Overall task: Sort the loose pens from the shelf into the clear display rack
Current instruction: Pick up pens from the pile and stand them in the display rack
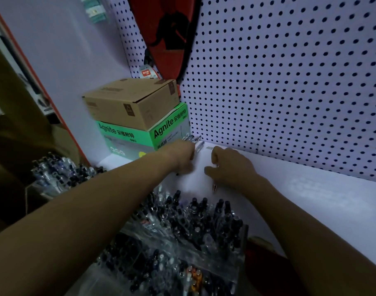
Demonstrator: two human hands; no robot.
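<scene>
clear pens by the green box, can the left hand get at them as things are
Probably yes. The left hand is already at the loose clear pens lying on the shelf beside the green box, and nothing lies between them; the right hand is off to the side.

We see two bare forearms, with no sleeves, watch or bracelet on them. Our left hand [183, 155] is blurred and unadorned. Our right hand [232, 165] shows a small metallic glint at one finger, too small for us to identify.
</scene>
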